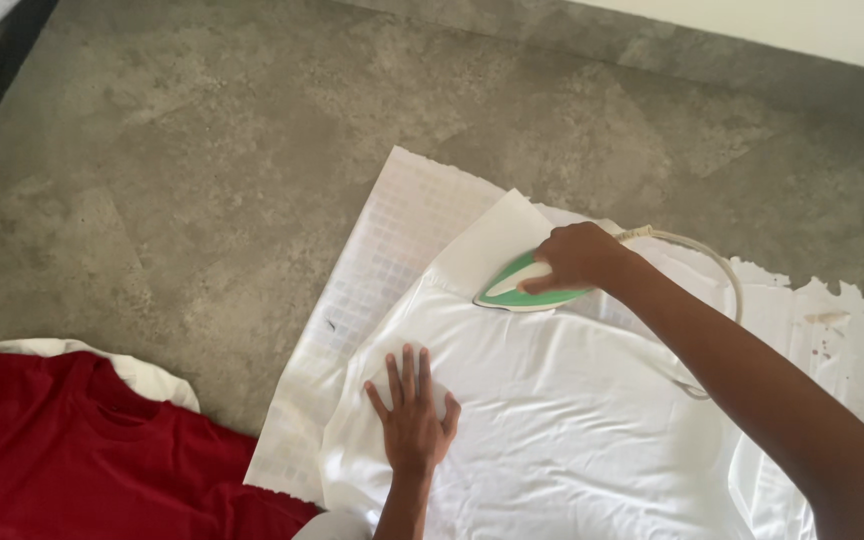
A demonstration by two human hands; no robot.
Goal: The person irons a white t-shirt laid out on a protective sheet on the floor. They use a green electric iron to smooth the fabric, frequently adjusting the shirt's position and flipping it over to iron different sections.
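Creases remain across the white garment, spread on a checked white sheet on the floor — ironing looks partly done. Right hand grips the green iron near its top edge; left hand lies flat, fingers splayed, pinning the fabric — a red T-shirt waits alongside.

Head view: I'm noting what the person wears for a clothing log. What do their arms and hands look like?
Both arms are bare as far as the frame shows, with no sleeves in view. The left hand and the right hand wear no gloves. No rings, bracelets or watch are visible on either hand or wrist. The right forearm is bare up to the frame's edge.
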